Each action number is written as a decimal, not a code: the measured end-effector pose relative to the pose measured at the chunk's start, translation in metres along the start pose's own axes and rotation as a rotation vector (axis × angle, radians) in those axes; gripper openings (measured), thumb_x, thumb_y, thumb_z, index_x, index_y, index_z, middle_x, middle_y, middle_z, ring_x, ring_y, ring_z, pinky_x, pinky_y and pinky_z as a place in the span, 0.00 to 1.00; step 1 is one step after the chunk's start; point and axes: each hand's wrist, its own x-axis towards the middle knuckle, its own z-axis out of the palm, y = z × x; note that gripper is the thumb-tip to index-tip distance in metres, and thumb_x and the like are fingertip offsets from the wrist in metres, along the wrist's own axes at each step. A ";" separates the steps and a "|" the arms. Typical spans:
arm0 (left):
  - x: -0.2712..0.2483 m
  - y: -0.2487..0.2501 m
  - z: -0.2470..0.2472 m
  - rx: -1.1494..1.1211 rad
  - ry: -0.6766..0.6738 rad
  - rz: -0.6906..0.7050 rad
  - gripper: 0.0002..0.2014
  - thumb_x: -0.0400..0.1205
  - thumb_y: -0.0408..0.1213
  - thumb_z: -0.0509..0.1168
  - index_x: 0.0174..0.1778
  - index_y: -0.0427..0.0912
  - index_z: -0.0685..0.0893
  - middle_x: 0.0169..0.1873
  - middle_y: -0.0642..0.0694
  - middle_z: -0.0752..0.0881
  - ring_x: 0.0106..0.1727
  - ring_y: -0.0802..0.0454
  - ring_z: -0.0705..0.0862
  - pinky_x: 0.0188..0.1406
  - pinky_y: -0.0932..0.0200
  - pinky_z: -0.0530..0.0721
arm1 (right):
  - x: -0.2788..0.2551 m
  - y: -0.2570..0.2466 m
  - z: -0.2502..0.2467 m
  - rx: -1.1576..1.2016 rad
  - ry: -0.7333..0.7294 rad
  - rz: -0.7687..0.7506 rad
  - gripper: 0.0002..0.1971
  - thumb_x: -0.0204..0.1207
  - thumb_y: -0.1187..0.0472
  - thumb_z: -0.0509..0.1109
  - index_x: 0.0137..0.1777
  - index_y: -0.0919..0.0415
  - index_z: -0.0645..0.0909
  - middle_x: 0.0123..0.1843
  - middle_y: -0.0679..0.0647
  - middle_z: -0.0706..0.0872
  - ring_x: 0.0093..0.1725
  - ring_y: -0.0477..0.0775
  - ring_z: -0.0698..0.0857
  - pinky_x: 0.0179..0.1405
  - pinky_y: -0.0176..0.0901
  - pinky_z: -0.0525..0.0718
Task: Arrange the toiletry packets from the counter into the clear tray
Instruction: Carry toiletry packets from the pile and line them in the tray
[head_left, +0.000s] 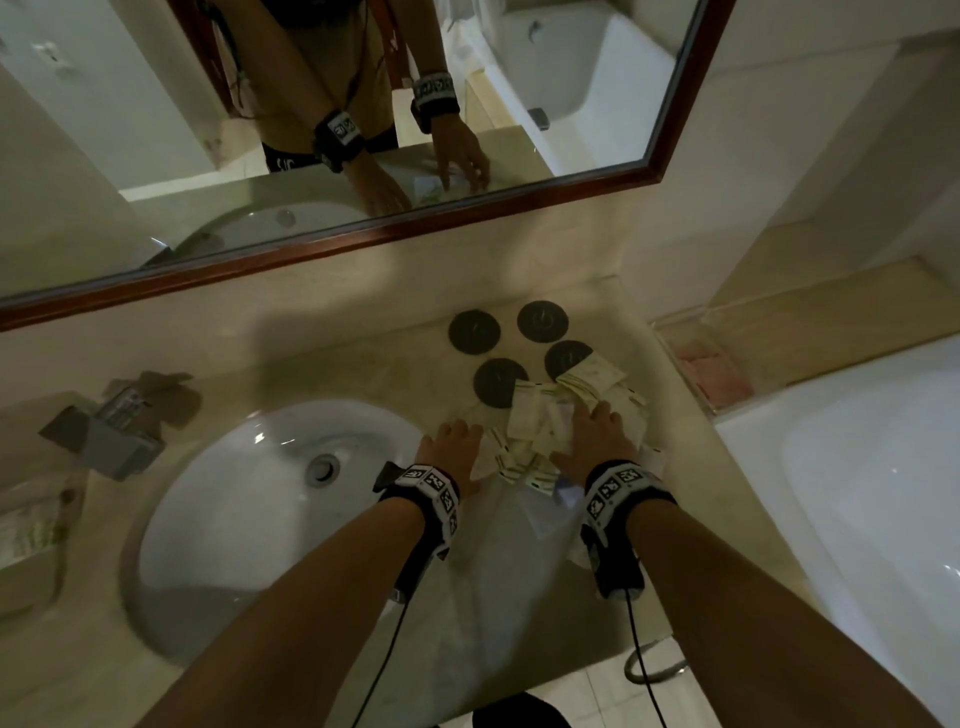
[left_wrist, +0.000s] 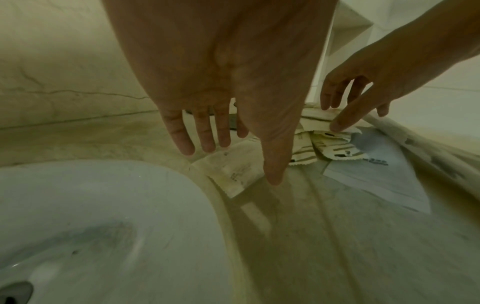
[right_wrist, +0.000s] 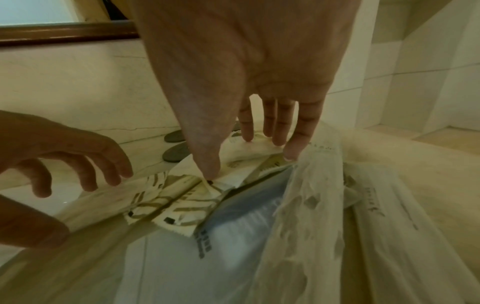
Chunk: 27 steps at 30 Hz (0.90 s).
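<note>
A heap of cream toiletry packets (head_left: 530, 421) lies on the marble counter (head_left: 322, 358) to the right of the sink. My right hand (head_left: 592, 436) rests on the heap with straight fingers, the thumb tip touching a packet (right_wrist: 182, 197). My left hand (head_left: 452, 441) hovers at the heap's left edge, fingers spread, holding nothing; one packet (left_wrist: 233, 170) lies under its thumb. The clear tray (head_left: 675, 317) stands at the counter's far right edge, beyond both hands, with something pink inside. A bluish-white pouch (right_wrist: 233, 226) lies partly under the packets.
A thin plastic bag (head_left: 509, 545) lies crumpled on the counter in front of the heap. Several black round coasters (head_left: 474, 331) sit behind it. The white sink (head_left: 249, 499) is at the left, with small boxes (head_left: 119, 426) beyond it; a bathtub (head_left: 857, 493) is at the right.
</note>
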 end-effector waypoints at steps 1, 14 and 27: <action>0.002 0.000 0.001 -0.005 -0.008 0.001 0.36 0.76 0.47 0.71 0.76 0.44 0.62 0.72 0.41 0.68 0.73 0.39 0.69 0.68 0.41 0.74 | 0.002 0.000 0.002 0.010 0.003 0.003 0.41 0.73 0.45 0.73 0.79 0.57 0.57 0.76 0.62 0.62 0.73 0.67 0.66 0.65 0.59 0.77; 0.011 -0.002 -0.004 -0.042 0.024 -0.035 0.17 0.82 0.32 0.57 0.68 0.41 0.71 0.66 0.39 0.77 0.67 0.38 0.77 0.64 0.45 0.76 | 0.006 -0.007 -0.011 0.024 0.023 -0.006 0.23 0.80 0.54 0.61 0.72 0.60 0.67 0.64 0.60 0.79 0.61 0.64 0.81 0.53 0.52 0.80; -0.005 -0.017 -0.045 -0.119 0.110 -0.057 0.21 0.86 0.38 0.55 0.76 0.41 0.65 0.67 0.37 0.78 0.65 0.38 0.80 0.60 0.47 0.79 | -0.004 -0.024 -0.043 0.206 0.129 -0.004 0.23 0.81 0.68 0.58 0.76 0.64 0.65 0.68 0.65 0.79 0.65 0.67 0.80 0.58 0.55 0.80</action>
